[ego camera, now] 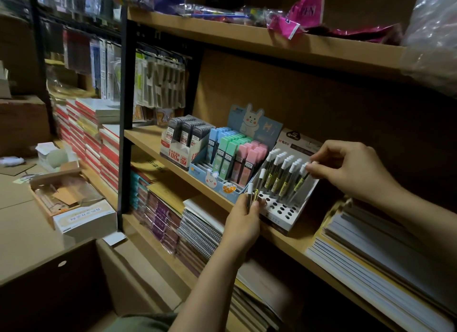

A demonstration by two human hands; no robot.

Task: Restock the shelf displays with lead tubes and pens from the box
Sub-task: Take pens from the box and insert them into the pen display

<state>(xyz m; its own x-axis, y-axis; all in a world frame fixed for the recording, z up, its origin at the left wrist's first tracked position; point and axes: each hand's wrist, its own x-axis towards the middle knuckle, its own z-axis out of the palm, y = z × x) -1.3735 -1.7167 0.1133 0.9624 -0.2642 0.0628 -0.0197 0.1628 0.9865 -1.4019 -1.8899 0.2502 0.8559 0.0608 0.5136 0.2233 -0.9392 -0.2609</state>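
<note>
A white display stand [284, 214] with round holes sits on the middle shelf [291, 242]. Several white-capped pens [282, 173] stand in its back rows. My right hand [346, 168] pinches the cap of the rightmost pen [303, 177] in the stand. My left hand [243, 222] grips a few loose white-capped pens [253, 193] just in front of the stand's left corner. To the left stand a blue rabbit display [217, 180] of pastel lead tubes and a white display of dark lead tubes [183, 136].
An open cardboard box [61, 195] with a white carton [86, 220] rests on larger boxes at the left. Stacked notebooks [366, 255] lie at the shelf's right and on the shelf below. Red-spined books and hanging packets fill the rack at the left.
</note>
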